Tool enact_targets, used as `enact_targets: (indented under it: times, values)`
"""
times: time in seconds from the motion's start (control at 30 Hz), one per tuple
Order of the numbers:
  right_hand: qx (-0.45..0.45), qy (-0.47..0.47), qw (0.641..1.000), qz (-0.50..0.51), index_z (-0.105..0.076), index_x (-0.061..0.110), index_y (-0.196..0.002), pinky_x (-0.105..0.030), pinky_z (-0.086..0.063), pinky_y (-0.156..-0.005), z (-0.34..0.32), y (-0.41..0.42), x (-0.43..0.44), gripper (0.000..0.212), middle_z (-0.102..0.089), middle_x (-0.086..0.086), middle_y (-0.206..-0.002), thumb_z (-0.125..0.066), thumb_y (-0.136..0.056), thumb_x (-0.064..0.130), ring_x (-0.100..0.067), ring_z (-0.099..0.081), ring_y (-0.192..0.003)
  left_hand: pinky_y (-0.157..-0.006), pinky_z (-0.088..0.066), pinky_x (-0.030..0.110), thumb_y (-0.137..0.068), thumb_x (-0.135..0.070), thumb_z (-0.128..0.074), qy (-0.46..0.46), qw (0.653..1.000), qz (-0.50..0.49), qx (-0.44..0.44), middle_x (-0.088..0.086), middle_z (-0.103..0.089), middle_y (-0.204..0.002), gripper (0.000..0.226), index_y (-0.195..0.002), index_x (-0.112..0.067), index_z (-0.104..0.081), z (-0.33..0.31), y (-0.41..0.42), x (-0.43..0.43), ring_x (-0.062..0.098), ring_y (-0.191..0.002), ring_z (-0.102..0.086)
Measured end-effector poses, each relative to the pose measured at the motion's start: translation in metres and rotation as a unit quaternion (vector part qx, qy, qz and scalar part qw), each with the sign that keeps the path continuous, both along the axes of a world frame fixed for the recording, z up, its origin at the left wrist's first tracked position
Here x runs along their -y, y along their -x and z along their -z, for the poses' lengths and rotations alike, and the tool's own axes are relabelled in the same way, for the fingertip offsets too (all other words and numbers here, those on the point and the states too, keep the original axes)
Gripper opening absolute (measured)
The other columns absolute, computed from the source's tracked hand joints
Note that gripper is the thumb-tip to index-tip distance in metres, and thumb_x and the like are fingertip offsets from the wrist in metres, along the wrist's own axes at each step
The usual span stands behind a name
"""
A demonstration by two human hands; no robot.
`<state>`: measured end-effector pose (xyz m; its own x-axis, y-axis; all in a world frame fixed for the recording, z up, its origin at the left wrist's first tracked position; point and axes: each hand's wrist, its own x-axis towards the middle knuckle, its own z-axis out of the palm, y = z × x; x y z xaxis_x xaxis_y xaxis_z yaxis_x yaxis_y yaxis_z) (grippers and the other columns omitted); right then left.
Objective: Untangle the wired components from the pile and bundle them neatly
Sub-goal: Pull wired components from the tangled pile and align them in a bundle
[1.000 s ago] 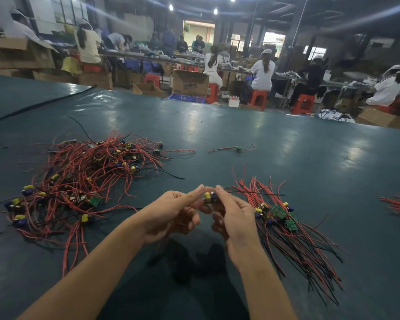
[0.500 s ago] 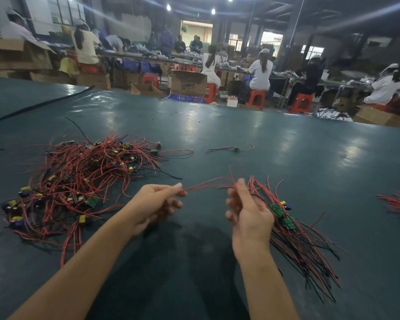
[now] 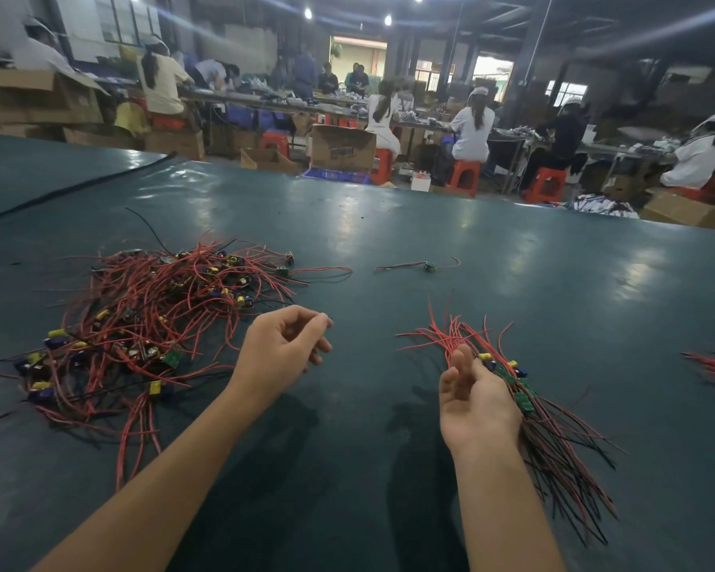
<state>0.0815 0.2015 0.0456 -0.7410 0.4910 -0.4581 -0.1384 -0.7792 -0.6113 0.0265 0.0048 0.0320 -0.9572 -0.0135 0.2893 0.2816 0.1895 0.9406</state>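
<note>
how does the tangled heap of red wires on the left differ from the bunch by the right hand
The tangled heap of red wired components sprawls, leads crossing every way; the bunch of red and black wires lies combed in one direction. The heap's yellow and blue parts are scattered; the bunch's green boards cluster together. Both rest on the dark green table.

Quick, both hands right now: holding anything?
Left hand: loosely curled, holding nothing.
Right hand: open, empty, beside the sorted bundle.
</note>
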Motion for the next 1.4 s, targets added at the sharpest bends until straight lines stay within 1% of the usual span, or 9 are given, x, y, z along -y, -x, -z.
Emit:
enact_targets:
  times: [0.1, 0.2, 0.37, 0.57, 0.7, 0.9, 1.1, 1.27, 1.4]
  values:
    - [0.001, 0.032, 0.999, 0.006, -0.059, 0.006, -0.09, -0.014, -0.044, -0.037, 0.002, 0.0, -0.003, 0.019, -0.067, -0.001, -0.082, -0.049, -0.103, 0.016, -0.001, -0.061, -0.043, -0.065, -0.05, 0.027, -0.089, -0.02, -0.065, 0.203, 0.965, -0.104, -0.125, -0.009, -0.069, -0.073, 0.011, -0.081, -0.017, -0.071, 0.005, 0.0, 0.004, 0.013, -0.069, -0.063]
    - [0.005, 0.046, 0.999, -0.004, -0.059, 0.006, -0.096, -0.013, -0.042, -0.036, 0.005, 0.002, -0.007, 0.021, -0.066, 0.0, -0.08, -0.048, -0.104, 0.021, 0.0, -0.058, -0.04, -0.086, -0.044, 0.037, -0.086, -0.019, -0.067, 0.334, 0.918, -0.137, -0.166, -0.001, -0.068, -0.103, 0.009, -0.092, -0.016, -0.072, 0.012, 0.004, 0.012, 0.023, -0.098, -0.06]
    - [0.002, 0.019, 0.999, -0.031, -0.062, 0.006, -0.092, -0.014, -0.042, -0.038, 0.003, 0.002, -0.003, 0.015, -0.065, 0.0, -0.079, -0.053, -0.1, 0.014, -0.001, -0.055, -0.046, -0.106, -0.029, 0.046, -0.088, -0.037, -0.061, 0.42, 0.889, -0.173, -0.054, 0.005, -0.043, -0.144, 0.034, -0.119, -0.023, -0.062, 0.024, 0.018, 0.029, 0.028, -0.132, -0.036]
    - [-0.009, -0.031, 0.998, -0.052, -0.064, 0.005, -0.097, -0.015, -0.042, -0.038, 0.002, 0.002, 0.01, 0.006, -0.067, -0.003, -0.076, -0.06, -0.095, 0.008, -0.002, -0.056, -0.042, -0.114, -0.019, 0.053, -0.09, -0.048, -0.055, 0.461, 0.876, -0.125, 0.066, -0.002, 0.007, -0.163, 0.067, -0.149, -0.033, -0.028, 0.032, 0.041, 0.046, 0.026, -0.146, -0.006]
    - [0.003, -0.056, 0.997, -0.058, -0.066, 0.007, -0.101, -0.015, -0.044, -0.039, 0.005, 0.001, 0.015, 0.008, -0.069, -0.003, -0.075, -0.06, -0.095, 0.009, -0.004, -0.057, -0.044, -0.116, -0.016, 0.052, -0.091, -0.052, -0.046, 0.49, 0.858, -0.111, 0.112, -0.004, 0.005, -0.163, 0.076, -0.154, -0.034, -0.008, 0.034, 0.051, 0.049, 0.026, -0.146, -0.009]
    - [0.013, -0.075, 0.994, -0.079, -0.067, 0.01, -0.097, -0.017, -0.044, -0.039, 0.009, 0.002, 0.019, 0.006, -0.069, -0.001, -0.071, -0.062, -0.094, 0.01, -0.005, -0.058, -0.046, -0.108, -0.025, 0.047, -0.092, -0.048, -0.049, 0.485, 0.847, -0.196, 0.094, 0.004, -0.034, -0.144, 0.061, -0.147, -0.024, -0.034, 0.034, 0.049, 0.048, 0.03, -0.131, -0.031]
    - [0.024, -0.098, 0.989, -0.105, -0.068, 0.012, -0.095, -0.018, -0.045, -0.041, 0.011, 0.002, 0.024, 0.006, -0.069, 0.003, -0.065, -0.063, -0.094, 0.011, -0.005, -0.059, -0.047, -0.097, -0.031, 0.044, -0.094, -0.029, -0.056, 0.447, 0.872, -0.2, -0.001, 0.005, -0.054, -0.114, 0.024, -0.113, -0.022, -0.068, 0.032, 0.042, 0.048, 0.027, -0.11, -0.051]
    - [0.02, -0.13, 0.983, -0.13, -0.069, 0.012, -0.096, -0.018, -0.046, -0.042, 0.011, 0.001, 0.029, 0.007, -0.07, 0.005, -0.062, -0.062, -0.094, 0.012, -0.005, -0.06, -0.047, -0.089, -0.041, 0.042, -0.092, -0.03, -0.064, 0.356, 0.908, -0.195, -0.107, 0.003, -0.059, -0.104, 0.019, -0.105, -0.017, -0.071, 0.023, 0.027, 0.037, 0.027, -0.094, -0.06]
    - [0.011, -0.178, 0.964, -0.196, -0.07, 0.014, -0.094, -0.017, -0.044, -0.04, 0.01, 0.0, 0.037, 0.006, -0.071, 0.005, -0.067, -0.065, -0.092, 0.017, -0.005, -0.061, -0.049, -0.078, -0.05, 0.048, -0.081, -0.02, -0.078, 0.263, 0.936, -0.104, -0.211, -0.003, -0.063, -0.09, 0.022, -0.101, -0.013, -0.072, 0.011, 0.008, 0.014, 0.018, -0.074, -0.06]
